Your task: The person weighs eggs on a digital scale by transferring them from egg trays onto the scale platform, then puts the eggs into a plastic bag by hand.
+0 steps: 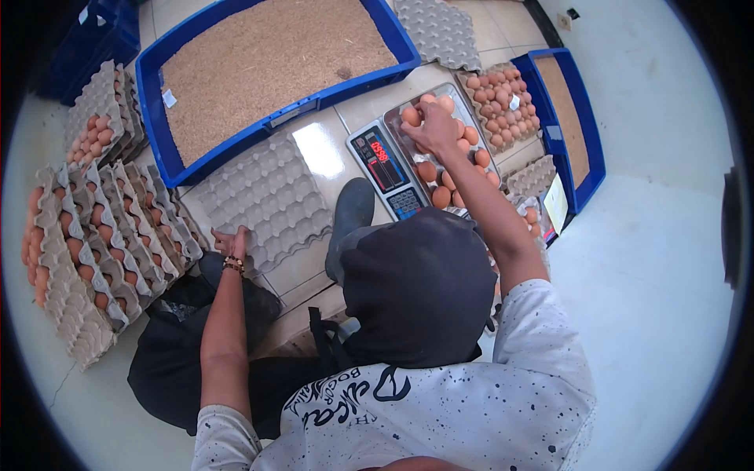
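Note:
My right hand (434, 129) reaches over the metal pan of a digital scale (383, 163), its fingers closed around a brown egg (411, 116). Several more eggs (426, 171) lie loose on the pan, and red digits glow on the display. My left hand (230, 242) is by the near left corner of a grey egg tray (263, 200) on the floor. Its fingers are apart, with no egg in them; whether they touch the tray edge I cannot tell. The cups of this tray hold no eggs.
A blue bin (283, 118) of brown granular material stands ahead, a narrower one (577, 125) at right. Stacked egg-filled trays (110, 243) lean at left. Another filled tray (503, 106) sits beyond the scale, near grey trays (440, 31). My boot (353, 212) stands beside the scale.

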`<action>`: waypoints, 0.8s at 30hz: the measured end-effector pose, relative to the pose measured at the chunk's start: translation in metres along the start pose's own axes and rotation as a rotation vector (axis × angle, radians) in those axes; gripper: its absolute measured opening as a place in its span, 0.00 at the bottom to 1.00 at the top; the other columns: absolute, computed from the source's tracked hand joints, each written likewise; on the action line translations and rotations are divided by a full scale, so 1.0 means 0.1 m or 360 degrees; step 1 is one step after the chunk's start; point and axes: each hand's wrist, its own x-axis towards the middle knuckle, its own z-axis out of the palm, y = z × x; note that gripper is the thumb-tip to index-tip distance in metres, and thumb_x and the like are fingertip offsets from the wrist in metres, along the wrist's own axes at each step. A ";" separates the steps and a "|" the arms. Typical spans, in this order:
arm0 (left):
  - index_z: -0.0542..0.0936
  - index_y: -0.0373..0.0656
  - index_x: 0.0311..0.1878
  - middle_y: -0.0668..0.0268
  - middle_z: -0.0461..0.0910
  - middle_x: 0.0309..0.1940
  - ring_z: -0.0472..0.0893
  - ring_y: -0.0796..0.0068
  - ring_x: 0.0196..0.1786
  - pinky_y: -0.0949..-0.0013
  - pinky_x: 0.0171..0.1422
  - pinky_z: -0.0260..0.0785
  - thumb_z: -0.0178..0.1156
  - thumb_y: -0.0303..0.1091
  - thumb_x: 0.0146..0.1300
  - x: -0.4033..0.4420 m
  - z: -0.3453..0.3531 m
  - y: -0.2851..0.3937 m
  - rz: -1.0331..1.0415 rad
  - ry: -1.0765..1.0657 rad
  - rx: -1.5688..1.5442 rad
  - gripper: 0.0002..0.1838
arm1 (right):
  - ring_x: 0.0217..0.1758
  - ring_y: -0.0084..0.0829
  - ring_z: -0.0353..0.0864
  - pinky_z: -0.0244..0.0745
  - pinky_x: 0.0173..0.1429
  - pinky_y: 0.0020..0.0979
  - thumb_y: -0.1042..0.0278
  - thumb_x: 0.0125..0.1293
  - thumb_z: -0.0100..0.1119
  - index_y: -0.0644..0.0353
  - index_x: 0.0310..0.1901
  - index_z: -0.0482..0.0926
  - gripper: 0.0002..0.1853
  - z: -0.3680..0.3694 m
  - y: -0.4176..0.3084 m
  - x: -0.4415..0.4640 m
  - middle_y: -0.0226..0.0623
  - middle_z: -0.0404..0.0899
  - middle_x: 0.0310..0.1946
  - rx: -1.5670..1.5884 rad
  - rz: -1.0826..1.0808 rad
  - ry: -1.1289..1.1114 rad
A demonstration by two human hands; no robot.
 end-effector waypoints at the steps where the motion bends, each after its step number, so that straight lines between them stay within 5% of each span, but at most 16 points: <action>1: 0.35 0.49 0.75 0.40 0.47 0.68 0.60 0.35 0.65 0.49 0.68 0.57 0.68 0.52 0.39 0.00 0.00 0.00 -0.0002 0.0006 0.0010 0.65 | 0.36 0.40 0.83 0.77 0.37 0.38 0.48 0.45 0.66 0.58 0.37 0.83 0.23 0.01 -0.02 -0.02 0.41 0.83 0.30 -0.0004 -0.0015 0.0038; 8: 0.38 0.48 0.75 0.37 0.47 0.68 0.61 0.33 0.64 0.47 0.68 0.58 0.68 0.51 0.39 0.03 0.00 0.02 -0.0071 0.0013 0.0021 0.64 | 0.36 0.41 0.84 0.77 0.42 0.39 0.42 0.49 0.64 0.56 0.41 0.85 0.26 -0.35 -0.09 0.01 0.40 0.84 0.32 -0.0126 0.0042 -0.0120; 14: 0.38 0.46 0.75 0.37 0.49 0.66 0.61 0.37 0.64 0.49 0.66 0.60 0.68 0.51 0.36 0.17 0.05 -0.08 -0.0033 0.0039 0.0047 0.66 | 0.34 0.29 0.84 0.76 0.38 0.28 0.63 0.55 0.62 0.61 0.43 0.84 0.15 -0.81 0.74 0.06 0.39 0.84 0.31 0.0629 0.0206 0.0500; 18: 0.37 0.43 0.75 0.37 0.49 0.66 0.63 0.38 0.62 0.50 0.65 0.60 0.67 0.53 0.37 0.24 0.08 -0.11 -0.0028 0.0038 0.0068 0.65 | 0.27 0.21 0.80 0.74 0.31 0.24 0.75 0.56 0.58 0.68 0.40 0.83 0.11 -0.84 1.12 -0.47 0.39 0.84 0.30 0.1004 0.0394 0.0169; 24: 0.46 0.40 0.74 0.40 0.60 0.62 0.68 0.43 0.59 0.53 0.64 0.62 0.63 0.50 0.45 0.09 0.05 0.00 -0.0092 0.0165 0.0159 0.55 | 0.26 0.27 0.82 0.77 0.31 0.29 0.76 0.54 0.58 0.69 0.38 0.82 0.10 -0.65 0.69 -1.51 0.42 0.84 0.29 0.1044 0.0991 -0.0001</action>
